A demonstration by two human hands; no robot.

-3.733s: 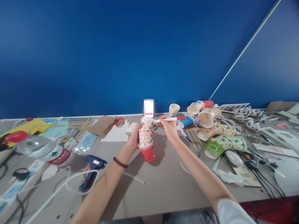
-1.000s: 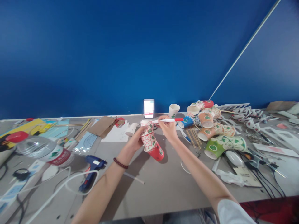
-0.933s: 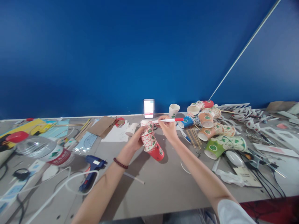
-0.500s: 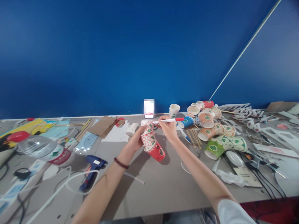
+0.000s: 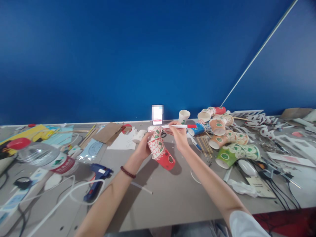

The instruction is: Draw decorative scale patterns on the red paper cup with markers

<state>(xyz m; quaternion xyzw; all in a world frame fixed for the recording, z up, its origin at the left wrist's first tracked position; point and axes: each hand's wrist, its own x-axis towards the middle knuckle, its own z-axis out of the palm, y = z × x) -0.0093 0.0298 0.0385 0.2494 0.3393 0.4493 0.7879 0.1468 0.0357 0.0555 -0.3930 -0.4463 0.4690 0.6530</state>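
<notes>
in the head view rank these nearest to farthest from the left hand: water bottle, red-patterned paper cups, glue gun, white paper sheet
1. Red-patterned paper cups: held in the left hand.
2. White paper sheet: just to its left.
3. Blue glue gun: farther left, closer to the person.
4. Water bottle: farthest left.

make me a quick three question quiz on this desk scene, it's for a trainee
1. Which hand holds the marker?
2. True or false: the left hand, gripping patterned cups, has a beaded bracelet at its wrist.
3. Fill in the missing colour: the lit phone stands in front of a ____ wall.

Key: 1. The right hand. 2. True. 3. Blue.
</notes>
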